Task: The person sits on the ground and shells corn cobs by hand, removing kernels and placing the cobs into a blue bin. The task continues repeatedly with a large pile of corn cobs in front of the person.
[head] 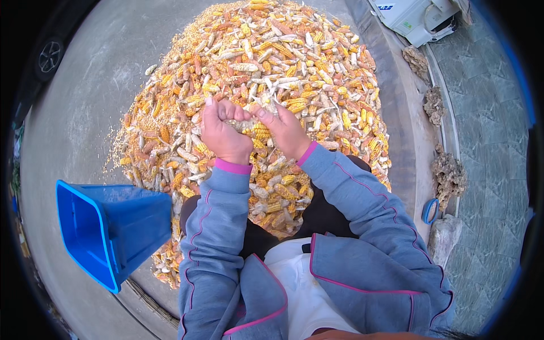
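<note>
Before me spreads a large heap of corn cobs (280,63), some with yellow kernels, others bare, reddish or pale. Loose kernels (187,46) lie along its left side. My left hand (227,131) is above the heap with its fingers curled in and its thumb pointing away from me. Close to its right, my right hand (287,129) has its thumb and fingers bent around something pale, perhaps a husk or cob. Between the hands a yellow corn cob (260,131) shows; whether it is held or lies on the heap is unclear. The fingers partly hide what they touch.
A blue plastic bin (136,216) lies on its side at the left, against the heap. Right of the heap run a low ledge (399,123), rough stones (449,174) and a white appliance (412,19). A car wheel (50,56) shows at the upper left.
</note>
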`<state>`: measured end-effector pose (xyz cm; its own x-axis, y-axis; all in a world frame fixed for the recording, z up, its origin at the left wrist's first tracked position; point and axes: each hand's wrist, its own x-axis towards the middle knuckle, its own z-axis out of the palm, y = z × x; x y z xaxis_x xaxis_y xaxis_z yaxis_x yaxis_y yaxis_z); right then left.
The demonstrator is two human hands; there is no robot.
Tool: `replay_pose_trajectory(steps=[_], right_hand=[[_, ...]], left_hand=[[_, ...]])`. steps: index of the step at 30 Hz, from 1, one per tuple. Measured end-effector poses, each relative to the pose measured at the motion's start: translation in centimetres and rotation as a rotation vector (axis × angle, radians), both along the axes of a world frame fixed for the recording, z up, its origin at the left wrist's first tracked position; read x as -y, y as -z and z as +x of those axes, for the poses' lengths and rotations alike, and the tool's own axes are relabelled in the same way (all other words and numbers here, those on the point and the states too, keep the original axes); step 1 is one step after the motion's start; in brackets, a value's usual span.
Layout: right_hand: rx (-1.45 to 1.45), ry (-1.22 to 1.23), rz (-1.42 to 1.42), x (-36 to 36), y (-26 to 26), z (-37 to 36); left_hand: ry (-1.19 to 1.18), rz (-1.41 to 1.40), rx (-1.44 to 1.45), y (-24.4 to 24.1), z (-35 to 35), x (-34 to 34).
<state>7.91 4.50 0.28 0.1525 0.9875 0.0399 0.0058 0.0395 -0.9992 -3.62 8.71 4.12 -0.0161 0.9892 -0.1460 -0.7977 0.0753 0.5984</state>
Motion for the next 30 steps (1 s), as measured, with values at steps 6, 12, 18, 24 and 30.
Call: replay_pose_trajectory(steps=[6,12,18,24,30], right_hand=[[-0.266,-0.148,-0.216,-0.4,1.9,0.6],[-0.240,-0.230,-0.239,0.9,5.9,1.3],[-0.668,-0.044,-0.499,0.1,3.7,1.6],[0.036,0.000,0.025,1.3,0.1,-0.2],[0.227,0.045,0.104,0.1,0.1,0.7]], left_hand=[[0.110,0.205,-0.169,1.3,0.6,0.9],[0.455,0.401,-0.555,3.3,1.8,2.6],[0.349,0.153,-0.281,2.8,1.8,1.0],[-0.053,-0.374,0.091,3.3,0.3,-3.2],[-0.060,-0.310,0.077,2.6,1.1,-2.5]])
